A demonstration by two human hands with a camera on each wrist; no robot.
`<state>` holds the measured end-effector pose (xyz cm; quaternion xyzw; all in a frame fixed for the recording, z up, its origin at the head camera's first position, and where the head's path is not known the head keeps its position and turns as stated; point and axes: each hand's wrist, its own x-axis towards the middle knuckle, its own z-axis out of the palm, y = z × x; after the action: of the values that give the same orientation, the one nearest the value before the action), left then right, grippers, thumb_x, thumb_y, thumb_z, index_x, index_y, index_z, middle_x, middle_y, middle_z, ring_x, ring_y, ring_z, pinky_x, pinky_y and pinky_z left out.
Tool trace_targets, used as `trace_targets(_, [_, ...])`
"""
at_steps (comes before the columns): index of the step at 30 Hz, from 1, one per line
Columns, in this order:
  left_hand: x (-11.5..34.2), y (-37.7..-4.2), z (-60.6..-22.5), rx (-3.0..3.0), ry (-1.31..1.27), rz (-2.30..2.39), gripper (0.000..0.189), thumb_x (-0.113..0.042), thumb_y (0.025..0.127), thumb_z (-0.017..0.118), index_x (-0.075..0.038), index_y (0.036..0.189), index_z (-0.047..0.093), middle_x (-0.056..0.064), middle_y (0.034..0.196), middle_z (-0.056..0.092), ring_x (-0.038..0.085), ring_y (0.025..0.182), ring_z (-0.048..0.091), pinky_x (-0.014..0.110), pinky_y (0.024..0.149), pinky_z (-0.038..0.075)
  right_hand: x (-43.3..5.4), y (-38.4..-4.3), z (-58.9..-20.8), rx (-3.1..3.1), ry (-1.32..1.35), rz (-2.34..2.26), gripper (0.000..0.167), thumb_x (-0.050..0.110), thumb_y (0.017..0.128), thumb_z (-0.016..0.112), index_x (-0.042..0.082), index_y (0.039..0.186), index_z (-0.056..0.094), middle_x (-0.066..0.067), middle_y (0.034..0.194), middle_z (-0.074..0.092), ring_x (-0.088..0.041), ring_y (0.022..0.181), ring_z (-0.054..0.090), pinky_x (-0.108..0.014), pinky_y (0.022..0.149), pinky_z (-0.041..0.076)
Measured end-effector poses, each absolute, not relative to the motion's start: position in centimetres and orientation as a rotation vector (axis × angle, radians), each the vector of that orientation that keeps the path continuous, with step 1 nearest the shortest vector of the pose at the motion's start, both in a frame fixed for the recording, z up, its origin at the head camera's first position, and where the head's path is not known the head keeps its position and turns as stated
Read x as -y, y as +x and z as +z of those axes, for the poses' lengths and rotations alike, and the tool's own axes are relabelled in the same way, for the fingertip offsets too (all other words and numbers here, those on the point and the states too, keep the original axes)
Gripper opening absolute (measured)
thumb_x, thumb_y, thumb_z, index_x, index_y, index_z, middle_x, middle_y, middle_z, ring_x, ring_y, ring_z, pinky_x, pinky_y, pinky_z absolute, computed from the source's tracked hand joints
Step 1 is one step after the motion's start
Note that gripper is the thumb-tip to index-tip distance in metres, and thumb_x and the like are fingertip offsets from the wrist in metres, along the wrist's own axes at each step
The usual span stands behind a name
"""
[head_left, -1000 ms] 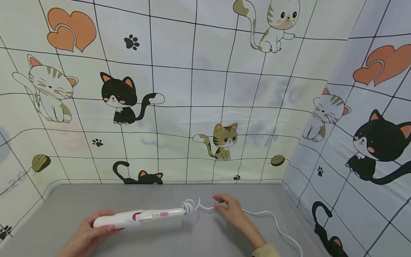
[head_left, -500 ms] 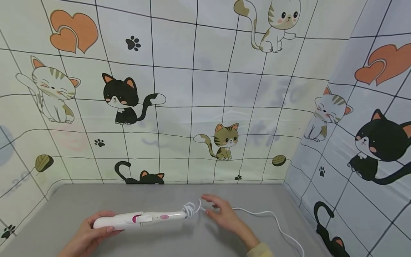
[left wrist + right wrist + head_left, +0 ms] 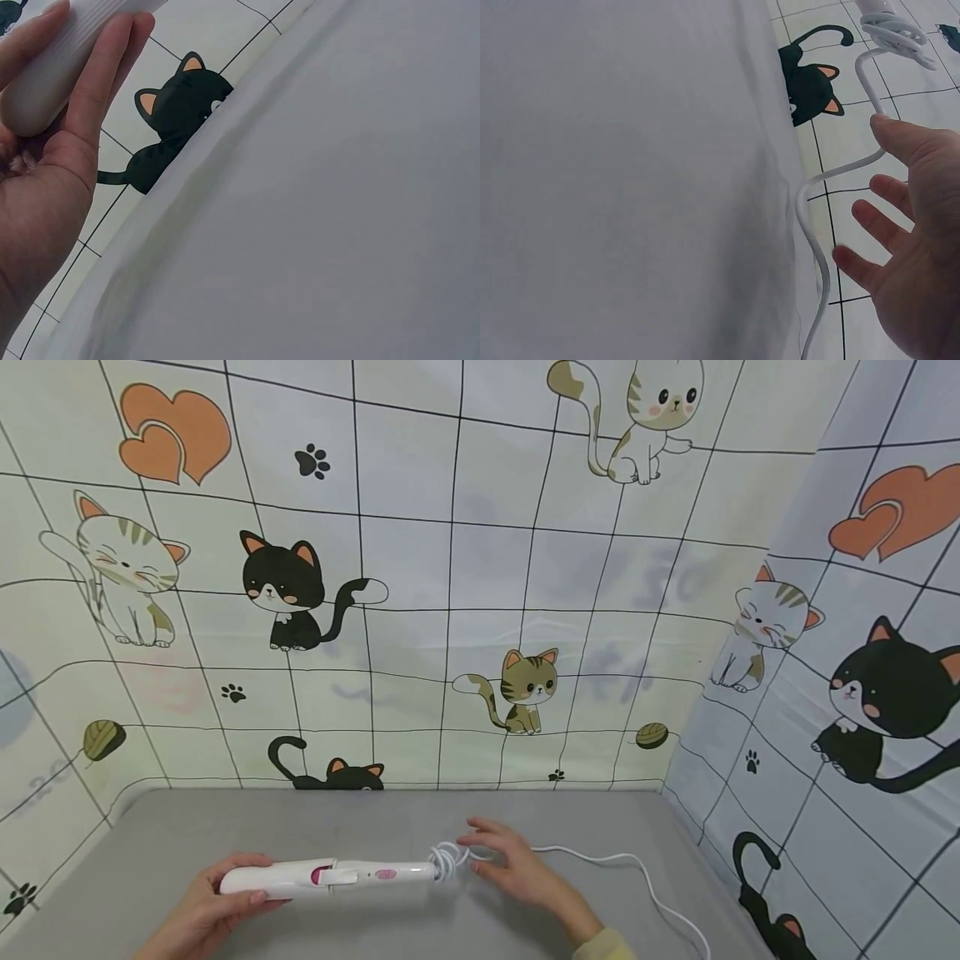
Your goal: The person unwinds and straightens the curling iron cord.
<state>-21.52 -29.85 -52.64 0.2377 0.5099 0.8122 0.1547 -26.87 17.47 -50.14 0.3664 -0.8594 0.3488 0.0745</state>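
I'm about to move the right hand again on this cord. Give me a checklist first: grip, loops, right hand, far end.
1. Left hand holding the hair styling iron: ok, it grips the thick end.
2. Loops gathered at the iron's thin end: ok.
3. Right hand gripping the cord: not ok, its fingers are spread.
4. Right hand touching the cord: cannot tell; the thumb overlaps it in the right wrist view.
5. Far end unplugged: cannot tell; the cord leaves the head view at the bottom edge.
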Motion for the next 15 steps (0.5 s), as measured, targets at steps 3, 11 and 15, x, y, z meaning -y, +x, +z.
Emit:
trace_targets(3, [29.86,-21.56,-52.66,-1.458,0.720,2.334,0.052,0.021,0.096,0.043,-0.011,0.126,0.070,0.004,0.130,0.059,0.019,0.118,0.061,0.052,0.103,0.052,-17.51,-26.84,-50.35,2.590,1.092,1.034,0.027,0.018,0.097,0.072,0.017,0.123,0.072,-0.015,0.149,0.053,-0.039,0.134,0.049,-0.060,0.111,0.044])
trace_targets(11, [29.99,-21.68,-52.72,-1.421,0.749,2.364,0.054,0.022,0.096,0.041,-0.011,0.127,0.070,0.003,0.128,0.062,0.019,0.117,0.062,0.049,0.103,0.053,-17.53,-27.21,-50.69,2.533,1.110,1.075,0.007,0.017,0.095,0.074,0.018,0.099,0.069,-0.009,0.136,0.064,-0.037,0.132,0.052,-0.057,0.112,0.044])
trace_targets(15, [30.06,-21.71,-52.64,-1.419,0.759,2.367,0.054,0.023,0.096,0.041,-0.011,0.127,0.070,0.002,0.128,0.063,0.019,0.117,0.062,0.048,0.103,0.054,-17.69,-27.32,-50.77,2.527,1.059,1.111,0.006,0.016,0.094,0.074,0.015,0.098,0.069,-0.004,0.119,0.072,-0.032,0.121,0.060,-0.050,0.107,0.050])
